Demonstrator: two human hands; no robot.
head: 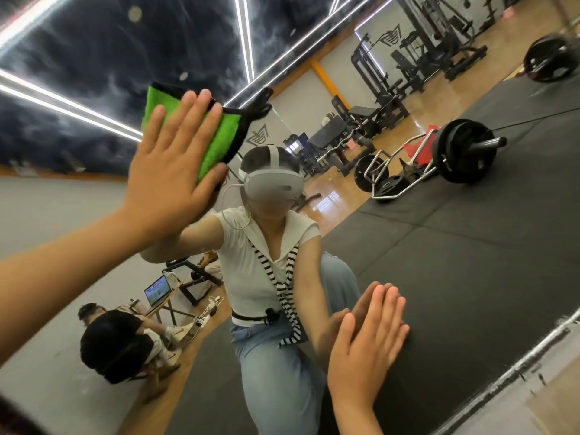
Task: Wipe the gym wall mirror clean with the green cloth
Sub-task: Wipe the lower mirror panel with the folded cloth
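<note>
Left hand point(169, 177), fingers spread, presses the cloth point(219, 136) flat against the mirror point(455, 262), upper left; we judge mid-wipe, next sweeping sideways.

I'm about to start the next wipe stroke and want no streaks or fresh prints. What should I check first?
1. Green fluffy cloth with black edging flat on the wall mirror: ok.
2. Left hand pressing the cloth with straight fingers: ok.
3. Bare right hand off the glass: not ok, its palm rests flat on it.
4. Glass above the cloth spotless: not ok, pale spots show.
5. Cloth damp enough: cannot tell.
</note>
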